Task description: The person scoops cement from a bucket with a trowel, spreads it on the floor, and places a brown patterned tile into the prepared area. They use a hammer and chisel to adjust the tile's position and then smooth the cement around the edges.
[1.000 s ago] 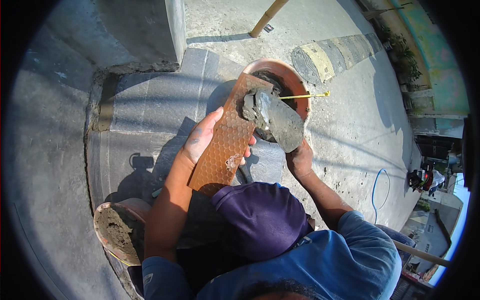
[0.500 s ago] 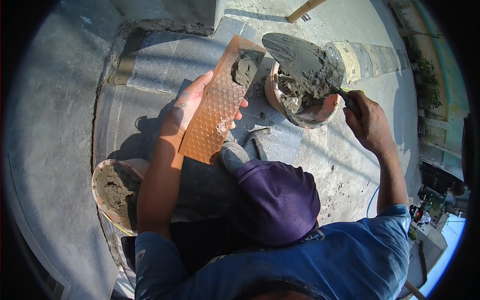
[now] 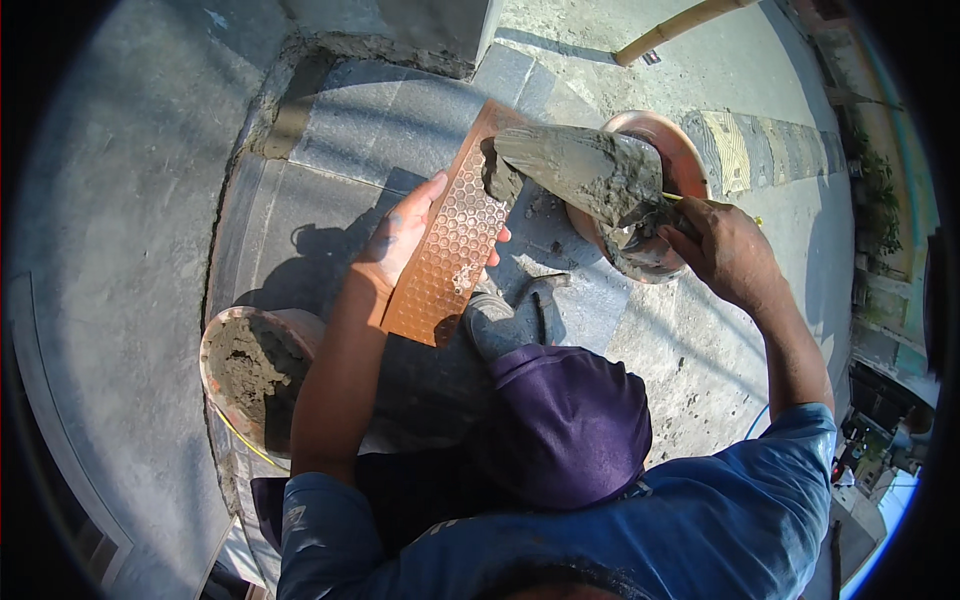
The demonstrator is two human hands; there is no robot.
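My left hand [image 3: 408, 232] grips a long terracotta-brown tile [image 3: 450, 235] from beneath, its raised honeycomb side facing up. A lump of wet grey mortar [image 3: 503, 180] sits at the tile's far right edge. Closed round the handle of a pointed trowel [image 3: 575, 160], my right hand [image 3: 728, 250] holds it tilted. Mortar coats the blade, and its tip overlaps the tile's far end by the lump. Below the trowel stands an orange-pink bucket [image 3: 690, 150] with mortar smeared inside; the blade partly hides it.
Another bucket [image 3: 215, 370] of mortar stands left of my left forearm. A hammer-like tool [image 3: 545, 300] lies on the grey paving beside my shoe [image 3: 492, 322]. Rounded purple cloth [image 3: 575, 430] fills the near middle. A bamboo pole [image 3: 680, 35] crosses the far right.
The trowel has come left and lower, so its tip now lies over the tile's far end. The mortar lump there has a changed shape. The whole view has shifted slightly.
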